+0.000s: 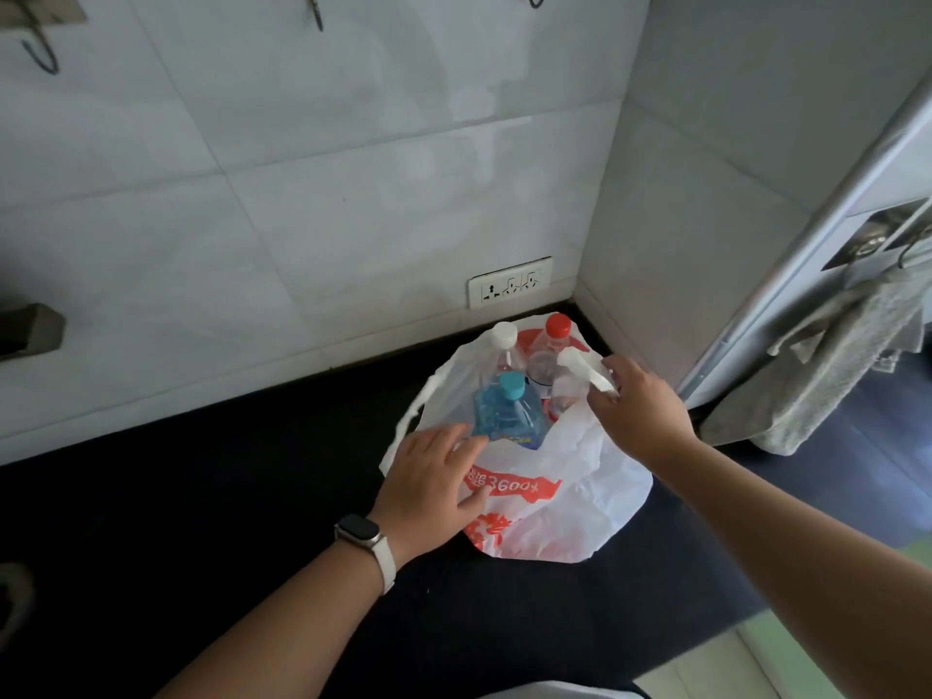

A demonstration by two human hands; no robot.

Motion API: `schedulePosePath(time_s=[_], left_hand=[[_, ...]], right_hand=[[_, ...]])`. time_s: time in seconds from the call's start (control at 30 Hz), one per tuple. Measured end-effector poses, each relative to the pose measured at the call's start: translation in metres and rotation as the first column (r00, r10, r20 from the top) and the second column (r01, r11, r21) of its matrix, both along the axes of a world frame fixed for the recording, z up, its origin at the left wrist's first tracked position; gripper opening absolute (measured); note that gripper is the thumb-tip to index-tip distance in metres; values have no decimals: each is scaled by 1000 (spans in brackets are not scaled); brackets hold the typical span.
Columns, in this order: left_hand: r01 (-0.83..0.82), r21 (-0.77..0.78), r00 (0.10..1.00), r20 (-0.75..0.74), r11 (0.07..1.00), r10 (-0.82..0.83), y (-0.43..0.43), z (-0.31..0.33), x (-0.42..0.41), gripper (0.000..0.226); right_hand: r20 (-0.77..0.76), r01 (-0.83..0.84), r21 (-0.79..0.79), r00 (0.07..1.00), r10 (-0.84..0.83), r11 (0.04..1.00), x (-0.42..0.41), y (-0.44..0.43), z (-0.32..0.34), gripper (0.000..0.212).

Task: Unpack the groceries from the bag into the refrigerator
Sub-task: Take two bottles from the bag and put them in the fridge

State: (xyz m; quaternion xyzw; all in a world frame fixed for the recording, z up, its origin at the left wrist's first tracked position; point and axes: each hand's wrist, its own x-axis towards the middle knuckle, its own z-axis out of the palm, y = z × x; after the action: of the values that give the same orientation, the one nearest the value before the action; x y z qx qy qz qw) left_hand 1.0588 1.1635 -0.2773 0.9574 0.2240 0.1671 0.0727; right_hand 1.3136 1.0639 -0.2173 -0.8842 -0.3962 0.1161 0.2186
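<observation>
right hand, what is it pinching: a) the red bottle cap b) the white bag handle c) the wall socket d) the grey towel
b: the right hand has its fingers closed on the twisted white handle of the plastic bag, held up beside the red-capped bottle without touching it.

Bottles (509,411): lower bodies hidden inside bag (580,502), below the pinching right hand (640,406); labels illegible. Bag print partly covered by left hand (433,486). Refrigerator (827,204) cut off at right edge
</observation>
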Motion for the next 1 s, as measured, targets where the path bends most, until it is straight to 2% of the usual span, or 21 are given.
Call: schedulePosePath(time_s=[0.1,0.23,0.33,0.43,0.53,0.6,0.83,1.0], left_hand=[[-8,-43,996,-92,999,4,-4,-5,14,54],[-31,-93,990,-143,995,17,-9,-16,30,35],[-43,-132,987,-161,990,22,-12,-22,36,15],[-64,-171,982,-189,983,31,-16,-30,38,4],[-81,-206,974,-222,975,34,-20,-39,38,3],[-83,-212,970,-242,974,30,-23,-43,37,10],[-116,-252,940,-341,961,24,-27,-52,39,32],[-178,-277,893,-449,944,36,-24,-58,35,41]], right_hand=[[-3,30,55,1000,-30,998,4,-4,0,22],[-111,159,129,983,-145,979,12,-10,-5,20],[-150,222,74,966,-209,972,20,-18,-18,18],[-133,204,-40,969,-207,978,27,-28,-37,17],[-49,97,-157,993,-106,983,31,-37,-60,15],[-20,20,-227,999,-25,974,32,-43,-75,17],[-51,-154,-416,988,145,897,26,-53,-111,35],[-71,-199,-442,980,187,874,25,-62,-121,32]])
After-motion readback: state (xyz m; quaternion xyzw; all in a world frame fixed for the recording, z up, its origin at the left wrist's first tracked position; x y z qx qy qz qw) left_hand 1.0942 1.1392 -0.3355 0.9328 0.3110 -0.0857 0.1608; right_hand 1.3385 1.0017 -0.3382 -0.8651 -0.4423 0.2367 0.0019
